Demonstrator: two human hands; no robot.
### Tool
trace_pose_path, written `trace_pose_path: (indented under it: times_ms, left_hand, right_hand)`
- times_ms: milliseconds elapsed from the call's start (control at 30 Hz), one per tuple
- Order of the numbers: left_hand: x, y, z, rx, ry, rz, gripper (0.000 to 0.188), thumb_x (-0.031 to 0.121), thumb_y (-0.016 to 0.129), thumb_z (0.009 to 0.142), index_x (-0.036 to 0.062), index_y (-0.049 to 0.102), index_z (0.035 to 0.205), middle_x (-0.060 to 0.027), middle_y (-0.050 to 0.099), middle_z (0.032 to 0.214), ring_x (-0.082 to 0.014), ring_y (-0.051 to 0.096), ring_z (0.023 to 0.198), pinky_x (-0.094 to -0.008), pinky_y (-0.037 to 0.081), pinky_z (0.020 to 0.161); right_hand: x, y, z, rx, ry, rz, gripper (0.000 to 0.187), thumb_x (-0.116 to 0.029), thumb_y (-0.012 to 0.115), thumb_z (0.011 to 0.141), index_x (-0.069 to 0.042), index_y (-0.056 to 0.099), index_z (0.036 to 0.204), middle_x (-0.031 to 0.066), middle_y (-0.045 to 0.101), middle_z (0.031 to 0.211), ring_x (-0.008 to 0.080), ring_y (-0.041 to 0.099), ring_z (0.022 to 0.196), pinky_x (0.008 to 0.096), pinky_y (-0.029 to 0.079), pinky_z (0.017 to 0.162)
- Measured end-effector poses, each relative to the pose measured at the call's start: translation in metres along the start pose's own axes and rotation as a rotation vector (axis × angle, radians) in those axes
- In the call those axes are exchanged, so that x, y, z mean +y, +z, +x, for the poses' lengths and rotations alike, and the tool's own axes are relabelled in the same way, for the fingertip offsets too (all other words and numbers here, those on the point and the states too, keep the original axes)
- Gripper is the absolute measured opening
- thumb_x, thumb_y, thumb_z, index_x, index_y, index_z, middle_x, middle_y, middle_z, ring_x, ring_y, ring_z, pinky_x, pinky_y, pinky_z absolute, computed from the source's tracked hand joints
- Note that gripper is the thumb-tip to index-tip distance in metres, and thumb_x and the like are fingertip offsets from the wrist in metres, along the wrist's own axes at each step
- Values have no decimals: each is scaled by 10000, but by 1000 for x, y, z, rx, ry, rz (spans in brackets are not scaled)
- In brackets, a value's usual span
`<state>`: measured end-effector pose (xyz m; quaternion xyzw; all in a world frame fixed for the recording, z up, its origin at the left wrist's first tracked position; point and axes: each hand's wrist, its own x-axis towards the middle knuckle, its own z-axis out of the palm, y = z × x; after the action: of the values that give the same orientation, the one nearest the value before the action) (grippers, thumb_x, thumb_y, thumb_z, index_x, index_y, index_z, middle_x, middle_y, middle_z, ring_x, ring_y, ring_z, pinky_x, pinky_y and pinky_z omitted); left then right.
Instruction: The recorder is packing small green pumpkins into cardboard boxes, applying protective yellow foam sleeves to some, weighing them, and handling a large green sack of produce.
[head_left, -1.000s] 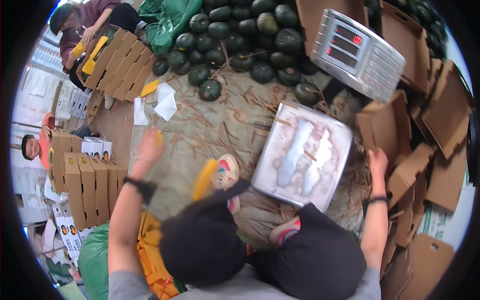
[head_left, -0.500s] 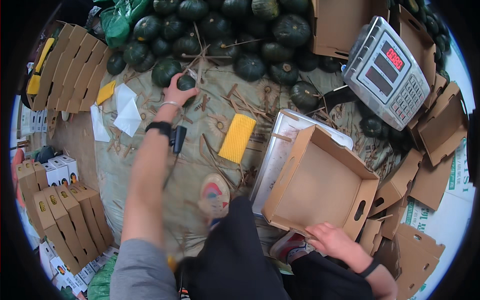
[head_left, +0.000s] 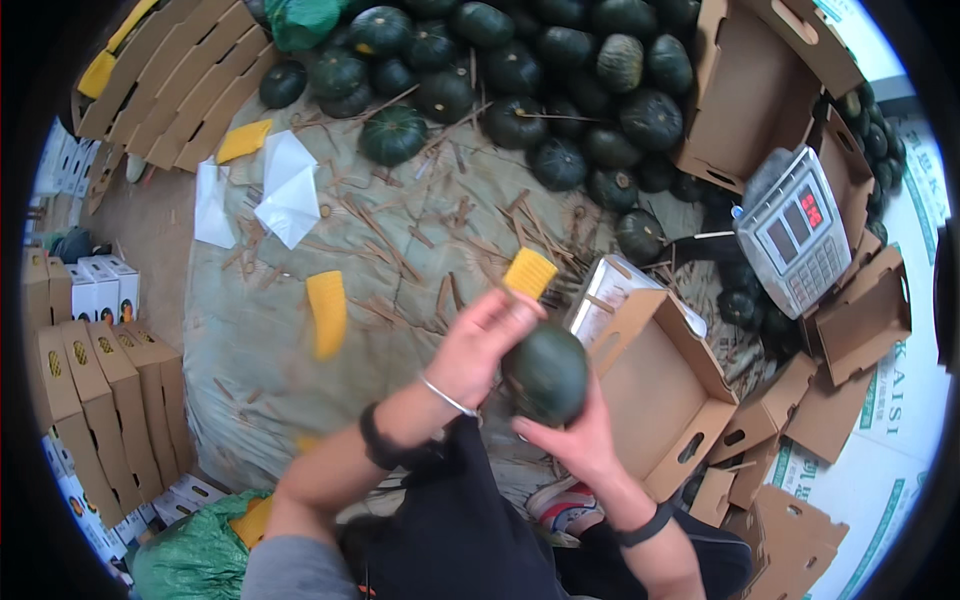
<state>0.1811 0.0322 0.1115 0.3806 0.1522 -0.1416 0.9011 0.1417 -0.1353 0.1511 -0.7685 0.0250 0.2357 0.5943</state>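
Note:
A round dark green kabocha squash [head_left: 547,374] is held up in front of me between my two hands. My right hand [head_left: 578,428] cups it from below and the right, with the thumb across its lower side. Closed in a pinch, my left hand [head_left: 482,345] is at its upper left, fingertips touching its top edge; what lies beneath those fingers is hidden. Just beyond the left fingers is a yellow foam net sleeve [head_left: 529,273]. To the right of the squash, an open cardboard box [head_left: 650,385] rests on the scale's metal platform [head_left: 612,288].
Many dark squashes [head_left: 610,140] are heaped at the back. The scale's display [head_left: 800,230] stands at the right, near more cardboard boxes [head_left: 860,310]. Stacked cartons [head_left: 110,400] line the left. Another yellow sleeve [head_left: 326,315], white sheets [head_left: 288,190] and dry stalks lie on the floor cloth [head_left: 260,370].
My left hand has brought the squash from the pile back toward me. My right hand has left the box edge and taken hold of it. A blurred yellow sleeve now shows at left.

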Motion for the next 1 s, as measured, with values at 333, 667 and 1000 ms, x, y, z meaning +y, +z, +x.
trace_pose_path:
  times_ms: [333,667,1000]
  left_hand:
    - [-21,32,48,-818,-136,652,194,149,653,835,46,611,993,-86,538,1008,-193,558,901,-321,480,804]
    - [111,-154,220,651,165,2119,765,276,772,658,244,414,1334,-108,237,1455,-406,223,1328,-588,320,1003]
    - [89,-141,156,-61,-116,-48,594,439,545,845,92,434,1315,-109,533,1278,-322,588,1065,-600,511,777]
  right_hand:
    - [18,-80,-21,457,181,726,570,-190,646,768,-15,453,1275,109,551,1201,248,558,1086,418,483,921]
    - [-156,-129,-216,680,202,197,702,-226,686,741,75,378,1294,180,543,1192,298,575,1071,427,472,945]
    - [-18,-167,-135,584,104,443,620,-211,630,823,2,375,1346,133,502,1285,276,499,1191,458,402,1019]
